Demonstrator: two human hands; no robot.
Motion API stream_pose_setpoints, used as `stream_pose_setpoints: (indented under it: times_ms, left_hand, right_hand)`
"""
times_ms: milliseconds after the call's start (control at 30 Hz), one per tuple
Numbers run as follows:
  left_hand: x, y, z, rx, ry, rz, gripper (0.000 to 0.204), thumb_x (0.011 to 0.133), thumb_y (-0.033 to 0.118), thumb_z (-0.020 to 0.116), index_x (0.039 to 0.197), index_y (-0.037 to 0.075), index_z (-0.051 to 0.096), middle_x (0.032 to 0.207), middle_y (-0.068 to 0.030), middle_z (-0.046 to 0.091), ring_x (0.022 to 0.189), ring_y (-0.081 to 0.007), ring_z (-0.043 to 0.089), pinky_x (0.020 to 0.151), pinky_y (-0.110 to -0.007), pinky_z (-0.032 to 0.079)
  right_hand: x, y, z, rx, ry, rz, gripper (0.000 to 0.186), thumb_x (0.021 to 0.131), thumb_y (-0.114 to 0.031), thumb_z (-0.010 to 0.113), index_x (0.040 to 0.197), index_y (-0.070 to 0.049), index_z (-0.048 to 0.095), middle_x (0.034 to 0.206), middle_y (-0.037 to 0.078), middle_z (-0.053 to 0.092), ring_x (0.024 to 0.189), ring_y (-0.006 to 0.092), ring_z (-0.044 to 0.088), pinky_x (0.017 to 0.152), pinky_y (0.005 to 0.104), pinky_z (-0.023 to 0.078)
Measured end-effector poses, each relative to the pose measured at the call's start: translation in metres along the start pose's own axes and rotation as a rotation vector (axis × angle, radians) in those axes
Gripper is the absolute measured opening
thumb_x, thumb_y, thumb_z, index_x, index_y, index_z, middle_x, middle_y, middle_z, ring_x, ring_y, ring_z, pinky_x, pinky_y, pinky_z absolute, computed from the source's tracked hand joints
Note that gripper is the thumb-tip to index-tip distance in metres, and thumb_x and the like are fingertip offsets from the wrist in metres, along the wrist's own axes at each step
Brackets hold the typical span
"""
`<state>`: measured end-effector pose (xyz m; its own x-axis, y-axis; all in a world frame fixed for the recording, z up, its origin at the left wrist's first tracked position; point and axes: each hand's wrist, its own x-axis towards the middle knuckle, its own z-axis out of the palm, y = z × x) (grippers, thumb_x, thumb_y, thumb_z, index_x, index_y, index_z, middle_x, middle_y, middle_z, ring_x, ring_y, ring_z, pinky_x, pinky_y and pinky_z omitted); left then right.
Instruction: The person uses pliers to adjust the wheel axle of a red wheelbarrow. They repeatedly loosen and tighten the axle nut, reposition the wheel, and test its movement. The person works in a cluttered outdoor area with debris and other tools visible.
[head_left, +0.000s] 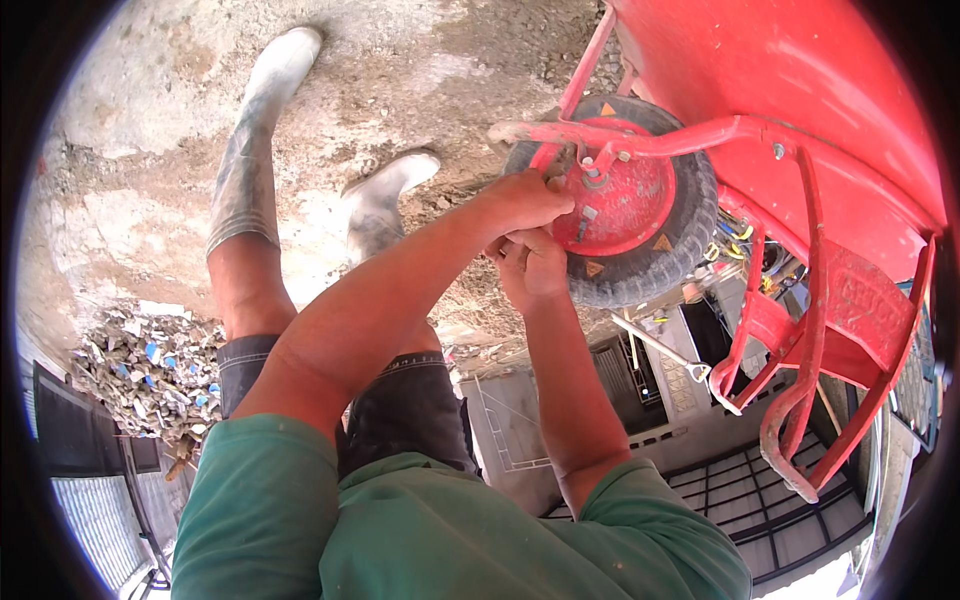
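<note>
A red wheelbarrow lies tipped at the right, its underside frame facing me. Its wheel has a black knobbly tyre and a scuffed red rim, with a bolted axle bracket across it. My left hand is closed at the rim's near left side, fingers bent against it. Just below, my right hand is also closed, its fingertips meeting the left hand's. Whatever they pinch is small and hidden by the fingers.
Red tube legs and a brace stick out at the right. Rubble is heaped at the left. My white boots stand on rough dirt ground. A long-handled tool and assorted gear lie beyond the wheel.
</note>
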<state>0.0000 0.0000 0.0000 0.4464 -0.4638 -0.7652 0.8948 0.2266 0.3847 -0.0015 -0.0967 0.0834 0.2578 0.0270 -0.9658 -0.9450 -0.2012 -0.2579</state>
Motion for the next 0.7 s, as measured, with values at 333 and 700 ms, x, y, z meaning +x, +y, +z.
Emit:
stream_pose_setpoints:
  times_ms: [333, 700]
  left_hand:
    - [-0.025, -0.044, -0.006, -0.288, 0.028, 0.146, 0.082, 0.085, 0.056, 0.067, 0.132, -0.01, 0.051, 0.116, -0.0269, 0.067, 0.1, -0.0348, 0.07, 0.086, -0.041, 0.055]
    - [-0.067, -0.069, -0.014, -0.138, 0.047, 0.009, 0.08, 0.084, 0.053, 0.069, 0.13, -0.009, 0.047, 0.12, -0.0252, 0.062, 0.112, -0.0345, 0.062, 0.095, -0.041, 0.049]
  right_hand:
    - [0.001, 0.0, -0.004, -0.063, 0.063, 0.107, 0.031, 0.076, 0.002, 0.051, 0.104, -0.009, 0.055, 0.092, 0.006, 0.059, 0.08, 0.0199, 0.055, 0.074, 0.0381, 0.043]
    - [-0.038, 0.048, 0.02, -0.25, -0.042, 0.247, 0.042, 0.071, 0.003, 0.05, 0.112, -0.007, 0.049, 0.087, 0.004, 0.055, 0.078, 0.0145, 0.051, 0.069, 0.0285, 0.038]
